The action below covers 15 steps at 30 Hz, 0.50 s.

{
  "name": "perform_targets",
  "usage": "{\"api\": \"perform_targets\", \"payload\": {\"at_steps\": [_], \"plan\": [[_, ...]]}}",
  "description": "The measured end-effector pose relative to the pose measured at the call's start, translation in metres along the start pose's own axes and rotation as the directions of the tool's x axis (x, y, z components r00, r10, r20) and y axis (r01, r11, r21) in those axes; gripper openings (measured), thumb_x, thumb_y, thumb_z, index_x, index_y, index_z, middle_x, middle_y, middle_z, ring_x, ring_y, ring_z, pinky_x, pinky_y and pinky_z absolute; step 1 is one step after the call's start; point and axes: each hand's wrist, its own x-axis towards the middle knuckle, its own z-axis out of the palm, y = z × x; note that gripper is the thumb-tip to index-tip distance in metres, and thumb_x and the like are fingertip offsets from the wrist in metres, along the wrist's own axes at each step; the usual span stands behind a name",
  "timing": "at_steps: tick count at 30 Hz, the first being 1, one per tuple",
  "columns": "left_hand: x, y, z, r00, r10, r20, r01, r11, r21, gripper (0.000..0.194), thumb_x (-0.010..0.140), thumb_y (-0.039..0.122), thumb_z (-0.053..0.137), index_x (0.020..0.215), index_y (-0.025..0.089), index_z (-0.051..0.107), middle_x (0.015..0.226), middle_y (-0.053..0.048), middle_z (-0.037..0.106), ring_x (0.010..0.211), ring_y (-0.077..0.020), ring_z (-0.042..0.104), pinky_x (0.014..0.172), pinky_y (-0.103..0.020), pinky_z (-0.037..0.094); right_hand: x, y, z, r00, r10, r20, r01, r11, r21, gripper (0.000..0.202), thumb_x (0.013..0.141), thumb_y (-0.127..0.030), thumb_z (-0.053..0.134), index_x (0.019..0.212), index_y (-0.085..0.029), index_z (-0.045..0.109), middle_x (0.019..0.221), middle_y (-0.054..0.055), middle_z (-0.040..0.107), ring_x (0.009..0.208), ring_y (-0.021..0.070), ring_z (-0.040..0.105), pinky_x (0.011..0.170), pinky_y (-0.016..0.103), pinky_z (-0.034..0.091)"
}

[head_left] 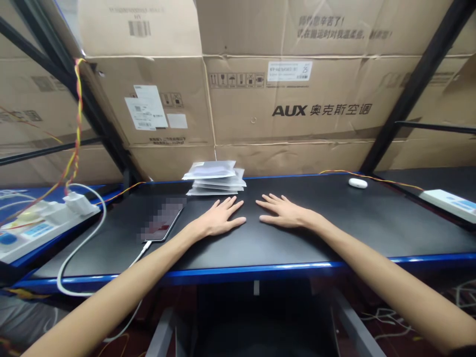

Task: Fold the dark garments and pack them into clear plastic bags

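Both hands rest palm down on a black tabletop [253, 250] with a blue edge. My left hand [222, 217] lies flat with its fingers spread, holding nothing. Just beyond its fingertips sits a stack of thin whitish translucent packets [215, 177]; what is inside them I cannot make out. To the left of this hand lies a phone [161, 223], its screen blurred out, with a white charging cable [143, 252] plugged into its near end. My right hand [283, 212] is also flat and spread, with bare table around it and nothing in its grasp.
A small white earbud-style case [357, 183] lies at the back right. White power strips [44, 225] stand at the left, and another power strip [451, 204] at the right. Behind the table rises a cardboard wall [245, 119] between black metal posts [412, 79]. Twisted wires [79, 119] hang at left.
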Motion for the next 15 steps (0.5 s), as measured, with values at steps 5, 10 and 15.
{"api": "perform_targets", "payload": {"at_steps": [5,10,15], "plan": [[0.0,-0.0001,0.0,1.0,0.001,-0.003,-0.001,1.0,0.002,0.083,0.093,0.078,0.025,0.159,0.028,0.02,0.166,-0.007,0.007,0.154,-0.0285,0.006,0.123,-0.052,0.005,-0.0001,0.0003,0.0,1.0,-0.002,0.001,0.002,1.0,-0.011,0.086,0.087,-0.082,0.033,0.157,-0.033,0.026,0.166,0.006,0.013,0.153,0.031,0.003,0.122,0.057,0.002],[0.0008,-0.0019,0.0013,1.0,0.004,-0.006,-0.004,1.0,-0.002,0.081,0.093,0.077,0.026,0.159,0.03,0.02,0.166,-0.007,0.006,0.154,-0.029,0.006,0.123,-0.052,0.005,-0.0014,-0.0017,-0.0011,1.0,0.005,0.002,-0.005,1.0,0.007,0.088,0.086,-0.083,0.034,0.157,-0.032,0.027,0.166,0.005,0.013,0.153,0.0318,0.003,0.122,0.057,0.001],[0.0007,-0.0018,0.0011,1.0,0.007,-0.009,-0.007,1.0,0.0,0.081,0.093,0.077,0.026,0.159,0.03,0.02,0.166,-0.006,0.007,0.154,-0.0284,0.006,0.124,-0.052,0.005,-0.0013,-0.0024,-0.0013,1.0,0.006,-0.001,-0.006,1.0,0.003,0.088,0.086,-0.083,0.034,0.157,-0.032,0.027,0.166,0.005,0.013,0.153,0.0323,0.003,0.122,0.057,0.001]]}}
